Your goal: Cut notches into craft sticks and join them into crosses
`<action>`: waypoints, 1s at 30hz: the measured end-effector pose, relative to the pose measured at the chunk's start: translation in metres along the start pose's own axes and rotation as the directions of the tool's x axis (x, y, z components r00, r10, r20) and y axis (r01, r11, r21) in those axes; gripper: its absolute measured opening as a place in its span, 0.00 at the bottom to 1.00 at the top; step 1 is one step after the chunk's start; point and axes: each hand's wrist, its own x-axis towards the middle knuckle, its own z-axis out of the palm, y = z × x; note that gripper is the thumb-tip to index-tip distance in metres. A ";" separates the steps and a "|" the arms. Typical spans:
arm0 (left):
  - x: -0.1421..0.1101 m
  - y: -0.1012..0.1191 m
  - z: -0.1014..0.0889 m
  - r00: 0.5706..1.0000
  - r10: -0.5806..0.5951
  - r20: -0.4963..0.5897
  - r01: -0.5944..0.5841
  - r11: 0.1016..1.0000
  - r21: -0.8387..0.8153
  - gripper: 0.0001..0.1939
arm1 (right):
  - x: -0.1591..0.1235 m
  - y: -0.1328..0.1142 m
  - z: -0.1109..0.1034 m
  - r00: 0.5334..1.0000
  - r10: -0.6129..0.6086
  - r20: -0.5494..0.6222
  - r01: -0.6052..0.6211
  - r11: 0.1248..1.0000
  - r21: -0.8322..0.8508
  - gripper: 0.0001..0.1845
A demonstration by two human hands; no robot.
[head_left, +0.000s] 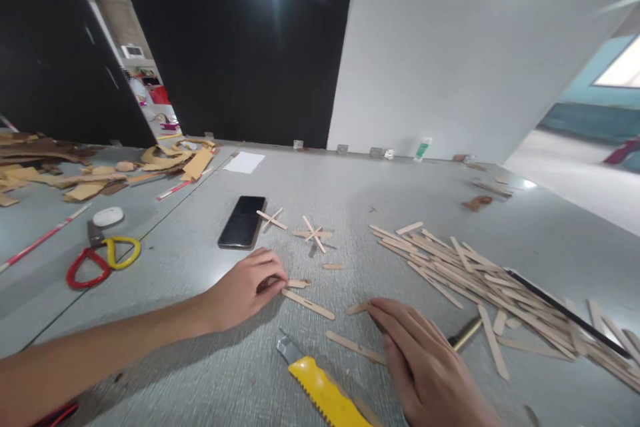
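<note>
My left hand (257, 280) is closed with its fingertips on the end of a short craft stick (299, 283), which has a dark notch at its far end. A longer craft stick (309, 304) with a slit lies just below it. My right hand (423, 353) has its fingers pressed together, pinching a cut piece of craft stick (357, 309) against the table; its thumb is partly hidden. Another notched stick (356, 347) runs under that hand. Between the hands, nearer me, lies a yellow utility knife (325, 390) with its blade out.
Crossed sticks (314, 235) stand beyond my hands, with a smaller cross (273, 219) by a black phone (243, 222). A pile of craft sticks (475, 273) spreads at right. Scissors (103, 260) and cardboard scraps (95, 173) lie left. Upright panels (240, 53) border the table's far side.
</note>
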 end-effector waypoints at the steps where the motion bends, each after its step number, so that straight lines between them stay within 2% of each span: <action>1: 0.000 -0.001 0.000 1.000 -0.018 -0.014 0.018 1.000 -0.010 0.08 | 0.001 0.000 0.000 1.000 0.001 -0.001 -0.001 1.000 -0.001 0.19; 5: 0.002 -0.004 0.000 0.989 -0.103 -0.108 0.095 0.993 -0.075 0.09 | 0.001 0.000 0.000 1.000 -0.006 -0.018 0.006 1.000 -0.006 0.19; 10: 0.001 -0.009 0.000 0.939 -0.237 -0.248 0.183 0.957 -0.223 0.12 | -0.001 0.002 0.001 1.000 0.002 -0.004 -0.002 1.000 -0.013 0.19; 17: 0.001 -0.016 0.000 0.906 -0.285 -0.313 0.181 0.929 -0.323 0.10 | -0.002 0.002 0.003 0.999 -0.006 -0.035 0.006 1.000 -0.005 0.18; 22: 0.007 -0.023 0.000 0.830 -0.379 -0.410 0.201 0.888 -0.415 0.11 | -0.003 0.006 0.007 0.998 -0.022 -0.055 0.021 0.999 -0.025 0.18; 26: 0.008 -0.027 0.000 0.794 -0.410 -0.449 0.217 0.881 -0.421 0.13 | -0.004 0.007 0.007 0.995 -0.049 -0.083 0.045 0.998 -0.050 0.18; 30: 0.007 -0.025 0.000 0.806 -0.365 -0.465 0.222 0.916 -0.333 0.05 | -0.003 0.007 0.005 0.993 -0.059 -0.098 0.048 0.993 -0.112 0.17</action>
